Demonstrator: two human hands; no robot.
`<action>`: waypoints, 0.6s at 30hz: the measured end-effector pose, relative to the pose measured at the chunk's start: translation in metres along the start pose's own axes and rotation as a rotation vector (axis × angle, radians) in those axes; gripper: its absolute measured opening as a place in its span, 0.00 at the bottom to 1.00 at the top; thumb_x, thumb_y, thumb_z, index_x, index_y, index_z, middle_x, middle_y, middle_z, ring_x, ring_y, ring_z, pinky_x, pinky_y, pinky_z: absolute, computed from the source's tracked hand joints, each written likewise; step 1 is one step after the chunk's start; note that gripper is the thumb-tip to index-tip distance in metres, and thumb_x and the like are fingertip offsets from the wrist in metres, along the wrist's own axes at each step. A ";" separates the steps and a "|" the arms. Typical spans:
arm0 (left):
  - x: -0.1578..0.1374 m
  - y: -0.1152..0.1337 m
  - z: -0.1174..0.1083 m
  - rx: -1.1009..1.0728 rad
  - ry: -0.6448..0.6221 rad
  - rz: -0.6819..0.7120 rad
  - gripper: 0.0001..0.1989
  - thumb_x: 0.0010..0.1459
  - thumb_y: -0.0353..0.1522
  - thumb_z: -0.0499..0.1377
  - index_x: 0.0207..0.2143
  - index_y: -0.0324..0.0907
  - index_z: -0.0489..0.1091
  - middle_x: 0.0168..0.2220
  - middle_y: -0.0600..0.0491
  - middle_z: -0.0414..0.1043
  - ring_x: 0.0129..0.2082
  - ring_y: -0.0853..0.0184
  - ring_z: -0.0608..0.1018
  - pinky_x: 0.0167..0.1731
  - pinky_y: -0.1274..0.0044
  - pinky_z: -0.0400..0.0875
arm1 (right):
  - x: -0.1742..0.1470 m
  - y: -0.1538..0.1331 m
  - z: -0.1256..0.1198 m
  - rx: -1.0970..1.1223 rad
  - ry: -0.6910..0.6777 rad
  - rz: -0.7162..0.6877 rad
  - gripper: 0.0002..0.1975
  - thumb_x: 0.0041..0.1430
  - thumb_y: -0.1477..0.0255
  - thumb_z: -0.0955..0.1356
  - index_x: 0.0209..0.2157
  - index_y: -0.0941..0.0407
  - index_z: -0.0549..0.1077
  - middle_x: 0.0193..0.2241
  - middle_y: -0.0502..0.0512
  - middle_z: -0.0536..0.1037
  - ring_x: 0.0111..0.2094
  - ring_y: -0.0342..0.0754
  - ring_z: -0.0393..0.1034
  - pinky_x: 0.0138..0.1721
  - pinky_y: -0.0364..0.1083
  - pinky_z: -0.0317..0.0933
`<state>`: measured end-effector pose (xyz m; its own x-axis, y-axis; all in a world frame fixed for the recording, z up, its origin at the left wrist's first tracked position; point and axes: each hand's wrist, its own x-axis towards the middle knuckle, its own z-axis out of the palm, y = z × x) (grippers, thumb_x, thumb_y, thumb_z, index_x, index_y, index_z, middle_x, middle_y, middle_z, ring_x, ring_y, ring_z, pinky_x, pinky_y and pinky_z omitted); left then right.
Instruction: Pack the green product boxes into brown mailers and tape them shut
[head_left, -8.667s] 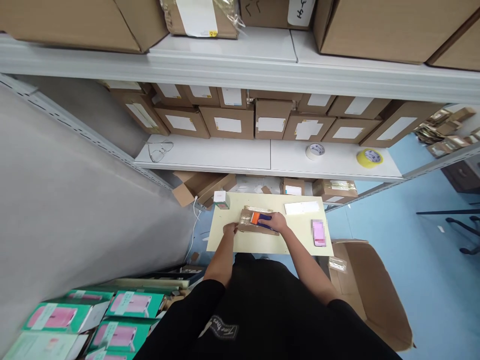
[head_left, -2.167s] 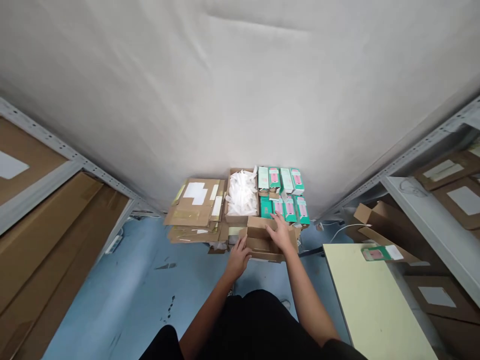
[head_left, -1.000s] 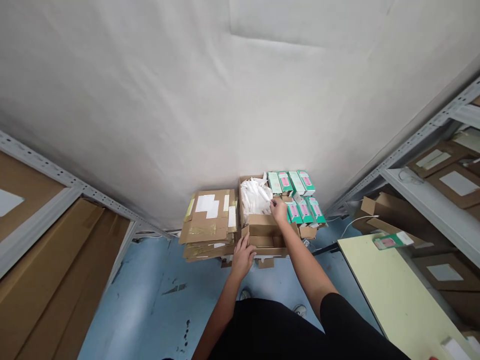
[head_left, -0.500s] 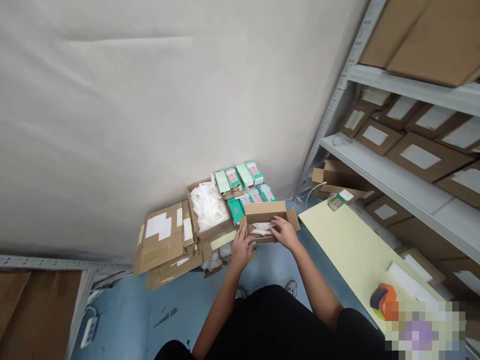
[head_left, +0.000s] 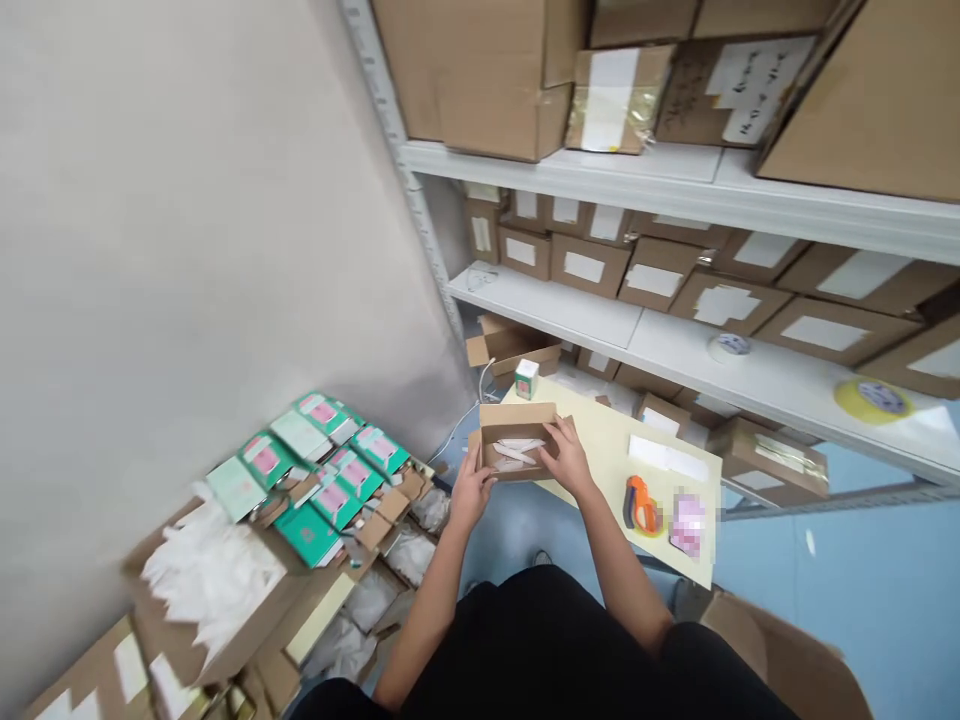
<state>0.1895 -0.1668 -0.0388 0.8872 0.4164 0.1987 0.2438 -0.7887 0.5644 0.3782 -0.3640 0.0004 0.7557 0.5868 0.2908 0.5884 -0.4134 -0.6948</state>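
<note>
An opened cardboard box (head_left: 517, 414) is held in front of me by both hands, its flaps up. Inside lie several slim white pieces (head_left: 517, 452); I cannot make out their kind. My left hand (head_left: 470, 490) grips the box's left end, fingers along its side. At the right end, my right hand (head_left: 568, 460) is closed over the wall, fingertips on the inner edge. The box is up against the near left part of a pale yellow table (head_left: 600, 440) in view; whether it touches the tabletop I cannot tell.
On the table are a small green and white box (head_left: 526, 379), an orange tape dispenser (head_left: 641, 507) and white labels (head_left: 667, 457). Shelves (head_left: 540, 300) hold labelled cartons and tape rolls (head_left: 729, 347). At left, green packs (head_left: 330, 500) stand beside a carton of white pieces (head_left: 214, 570).
My view has swung right, from the wall and green packs toward the table and shelves. Both hands have carried the cardboard box along to the table.
</note>
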 end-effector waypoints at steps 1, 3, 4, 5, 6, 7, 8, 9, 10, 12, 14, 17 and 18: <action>0.012 0.003 0.010 -0.012 -0.033 0.028 0.09 0.62 0.30 0.63 0.44 0.44 0.81 0.74 0.47 0.54 0.72 0.50 0.61 0.68 0.55 0.62 | -0.004 0.013 -0.007 -0.006 0.029 0.033 0.26 0.64 0.64 0.69 0.63 0.53 0.73 0.70 0.60 0.63 0.71 0.61 0.55 0.70 0.64 0.55; 0.035 0.007 0.030 -0.041 -0.099 0.090 0.09 0.62 0.29 0.63 0.43 0.44 0.82 0.73 0.46 0.55 0.71 0.50 0.62 0.68 0.55 0.62 | -0.012 0.036 -0.018 -0.024 0.082 0.087 0.26 0.64 0.64 0.68 0.62 0.54 0.73 0.70 0.61 0.63 0.71 0.61 0.56 0.70 0.63 0.55; 0.046 0.008 0.039 -0.057 -0.129 0.119 0.09 0.61 0.29 0.64 0.43 0.44 0.82 0.73 0.46 0.56 0.71 0.50 0.62 0.68 0.56 0.62 | -0.016 0.046 -0.022 -0.036 0.105 0.112 0.26 0.64 0.64 0.69 0.62 0.54 0.73 0.69 0.62 0.64 0.71 0.61 0.55 0.70 0.63 0.55; 0.056 0.009 0.049 -0.074 -0.157 0.143 0.09 0.60 0.29 0.64 0.43 0.44 0.82 0.73 0.46 0.56 0.71 0.50 0.62 0.68 0.56 0.62 | -0.019 0.055 -0.026 -0.051 0.124 0.137 0.26 0.64 0.64 0.69 0.62 0.54 0.73 0.69 0.62 0.64 0.71 0.61 0.55 0.70 0.63 0.54; 0.067 0.009 0.059 -0.093 -0.182 0.164 0.10 0.59 0.28 0.65 0.43 0.44 0.82 0.72 0.47 0.57 0.71 0.51 0.63 0.68 0.56 0.62 | -0.021 0.063 -0.030 -0.066 0.139 0.162 0.26 0.64 0.64 0.69 0.62 0.54 0.73 0.69 0.62 0.64 0.72 0.61 0.54 0.70 0.63 0.54; 0.077 0.009 0.070 -0.115 -0.208 0.181 0.10 0.59 0.27 0.65 0.42 0.44 0.82 0.72 0.47 0.57 0.71 0.51 0.63 0.68 0.56 0.62 | -0.022 0.070 -0.033 -0.080 0.150 0.189 0.26 0.64 0.64 0.69 0.62 0.54 0.73 0.69 0.62 0.64 0.72 0.62 0.54 0.70 0.64 0.54; 0.088 0.009 0.081 -0.138 -0.232 0.195 0.10 0.59 0.27 0.64 0.42 0.44 0.82 0.73 0.47 0.57 0.71 0.51 0.63 0.69 0.56 0.62 | -0.021 0.076 -0.035 -0.092 0.157 0.215 0.26 0.64 0.64 0.69 0.62 0.54 0.73 0.70 0.62 0.63 0.72 0.62 0.53 0.70 0.64 0.54; 0.099 0.008 0.091 -0.163 -0.253 0.202 0.10 0.58 0.26 0.64 0.42 0.43 0.82 0.73 0.47 0.56 0.71 0.51 0.63 0.69 0.56 0.62 | -0.018 0.081 -0.037 -0.101 0.163 0.241 0.26 0.64 0.64 0.69 0.63 0.54 0.72 0.70 0.62 0.63 0.72 0.62 0.53 0.70 0.64 0.54; 0.111 0.007 0.102 -0.191 -0.277 0.201 0.10 0.58 0.26 0.63 0.41 0.42 0.82 0.73 0.47 0.56 0.71 0.51 0.62 0.69 0.56 0.61 | -0.014 0.084 -0.037 -0.109 0.169 0.266 0.27 0.64 0.64 0.69 0.63 0.54 0.72 0.70 0.62 0.63 0.72 0.62 0.53 0.70 0.64 0.53; 0.137 0.005 0.122 -0.244 -0.332 0.181 0.10 0.57 0.26 0.63 0.40 0.40 0.82 0.73 0.47 0.56 0.71 0.50 0.61 0.69 0.57 0.61 | -0.002 0.088 -0.035 -0.120 0.186 0.312 0.28 0.63 0.64 0.69 0.63 0.54 0.72 0.70 0.62 0.63 0.72 0.62 0.53 0.71 0.65 0.52; 0.162 0.002 0.139 -0.278 -0.399 0.155 0.11 0.56 0.25 0.63 0.40 0.41 0.82 0.73 0.49 0.56 0.72 0.49 0.60 0.69 0.57 0.60 | 0.017 0.088 -0.028 -0.123 0.204 0.348 0.28 0.62 0.64 0.69 0.63 0.54 0.72 0.70 0.62 0.63 0.72 0.63 0.52 0.71 0.65 0.51; 0.196 -0.004 0.158 -0.275 -0.482 0.164 0.16 0.54 0.24 0.62 0.43 0.45 0.82 0.73 0.53 0.56 0.74 0.50 0.56 0.71 0.55 0.56 | 0.050 0.084 -0.010 -0.098 0.202 0.380 0.29 0.61 0.64 0.70 0.63 0.54 0.72 0.70 0.62 0.62 0.72 0.62 0.52 0.70 0.63 0.52; 0.204 -0.007 0.163 -0.262 -0.506 0.172 0.17 0.53 0.24 0.62 0.44 0.46 0.82 0.73 0.53 0.56 0.74 0.50 0.55 0.71 0.55 0.55 | 0.063 0.083 -0.003 -0.080 0.194 0.386 0.30 0.61 0.64 0.70 0.63 0.54 0.72 0.70 0.62 0.62 0.72 0.62 0.53 0.70 0.62 0.53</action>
<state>0.4326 -0.1496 -0.1328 0.9975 -0.0259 -0.0654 0.0320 -0.6612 0.7495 0.4750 -0.3634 -0.0370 0.9601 0.2400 0.1433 0.2668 -0.6340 -0.7258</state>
